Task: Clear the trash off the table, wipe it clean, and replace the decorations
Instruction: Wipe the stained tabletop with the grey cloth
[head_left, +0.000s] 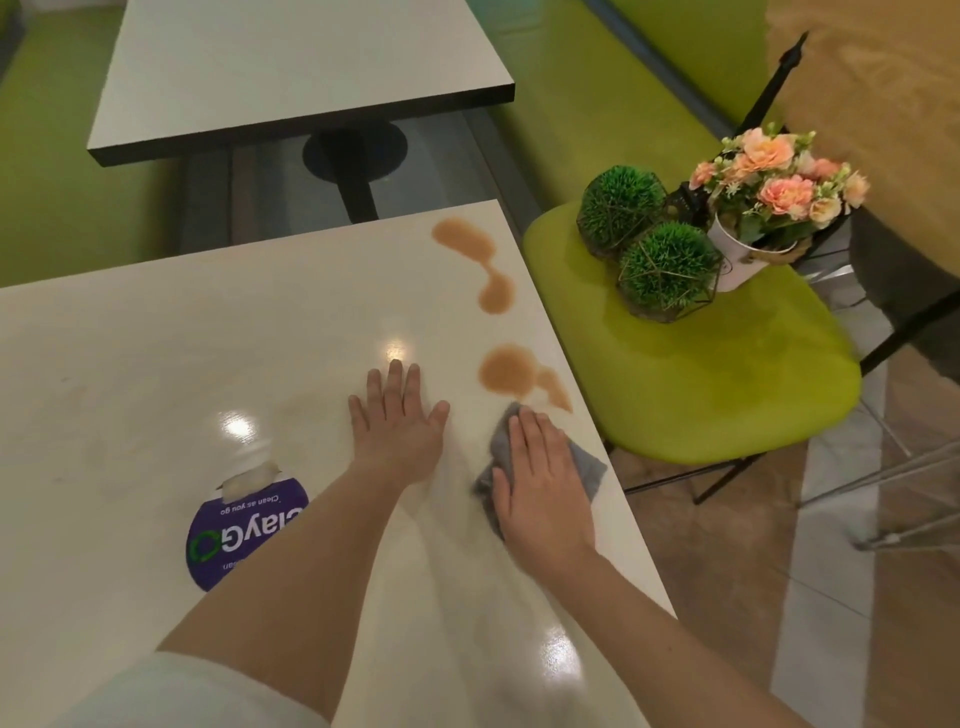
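Trash was gone; brown spills (506, 370) remained on the counter (156, 364). A cloth (587, 465) was pressed under the flat right hand (540, 478); the left hand (397, 415) lay open, empty. Decorations (670, 270) waited on a chair (727, 384).

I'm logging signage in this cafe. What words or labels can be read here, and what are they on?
"ClayGo": round purple sticker on the white table, seen upside down, first letter partly hidden.
"Clean as you go": same sticker.
Small line near the sticker's lower edge: mostly hidden, unreadable.
White flower pot: small emblem, too small to read.

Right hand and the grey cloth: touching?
Touching. The head view shows the right hand lying flat on the grey cloth, pressing it onto the table.
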